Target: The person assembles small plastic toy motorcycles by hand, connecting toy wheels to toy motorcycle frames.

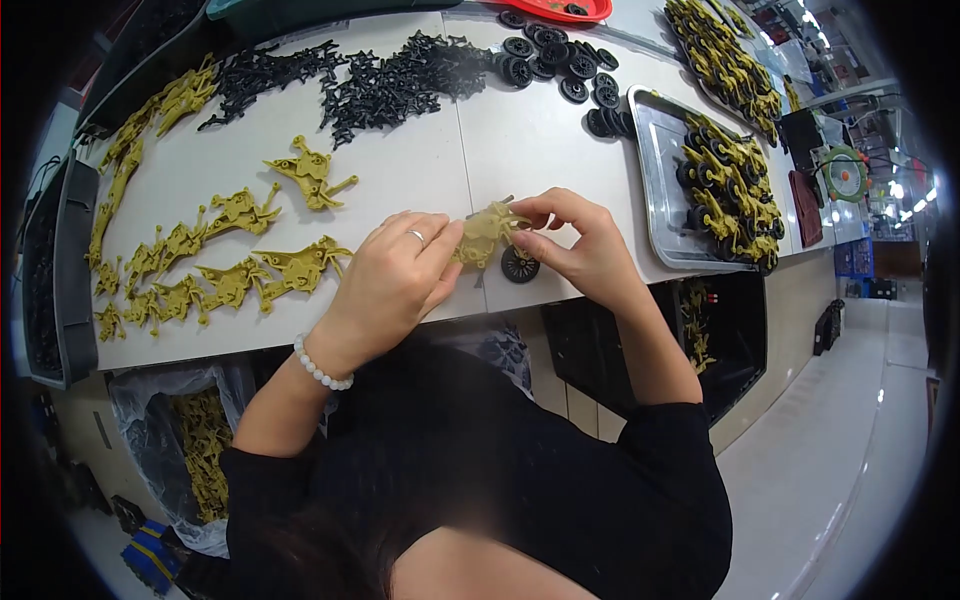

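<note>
Between my hands, above the front of the white table, is a yellow plastic frame [484,232] that looks like a toy motorcycle body, partly blurred. My left hand [395,270] grips its left end, fingers pressed together. At its right end, my right hand [580,245] pinches it between thumb and fingers. A thin dark piece shows at its upper edge; its kind is unclear. Just below the frame is a black spoked wheel [520,265]; whether it is attached cannot be made out. Left of my left hand lie rows of similar yellow frames [235,280].
Small black plastic parts [385,88] are heaped at the back, beside loose black wheels [575,68]. On the right, a metal tray [660,190] holds yellow frames with wheels. A grey bin [62,270] borders the left edge. Below the table are a lined bag [150,430] and black crate [740,350].
</note>
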Available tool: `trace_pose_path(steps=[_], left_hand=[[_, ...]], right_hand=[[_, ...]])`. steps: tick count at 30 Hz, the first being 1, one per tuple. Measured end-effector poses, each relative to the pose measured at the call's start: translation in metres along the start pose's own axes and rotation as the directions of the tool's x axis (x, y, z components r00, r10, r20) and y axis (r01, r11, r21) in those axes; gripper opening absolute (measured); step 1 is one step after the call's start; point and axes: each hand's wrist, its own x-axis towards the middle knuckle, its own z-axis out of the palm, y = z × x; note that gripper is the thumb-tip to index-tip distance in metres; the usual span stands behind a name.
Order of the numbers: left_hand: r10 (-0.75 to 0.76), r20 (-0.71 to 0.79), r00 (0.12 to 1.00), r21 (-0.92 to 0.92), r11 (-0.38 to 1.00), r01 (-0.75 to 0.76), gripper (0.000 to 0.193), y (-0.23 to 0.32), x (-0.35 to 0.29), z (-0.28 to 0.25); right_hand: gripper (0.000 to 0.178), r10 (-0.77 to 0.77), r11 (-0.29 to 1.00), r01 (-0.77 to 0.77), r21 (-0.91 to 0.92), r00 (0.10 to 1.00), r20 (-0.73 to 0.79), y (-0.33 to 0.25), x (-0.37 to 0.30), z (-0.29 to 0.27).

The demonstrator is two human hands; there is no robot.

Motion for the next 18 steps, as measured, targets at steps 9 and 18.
trace_pose_path(steps=[9,18], left_hand=[[0.042,0.036,0.998,0.079,0.996,-0.044,0.035,0.000,0.004,0.010],[0.026,0.064,0.998,0.058,0.998,-0.030,0.034,0.000,0.004,0.012]], right_hand=[[0.021,-0.058,0.985,0.045,-0.166,0.996,-0.074,0.013,-0.009,0.008],[0.022,-0.058,0.984,0.043,-0.173,0.995,-0.081,0.015,-0.010,0.010]])
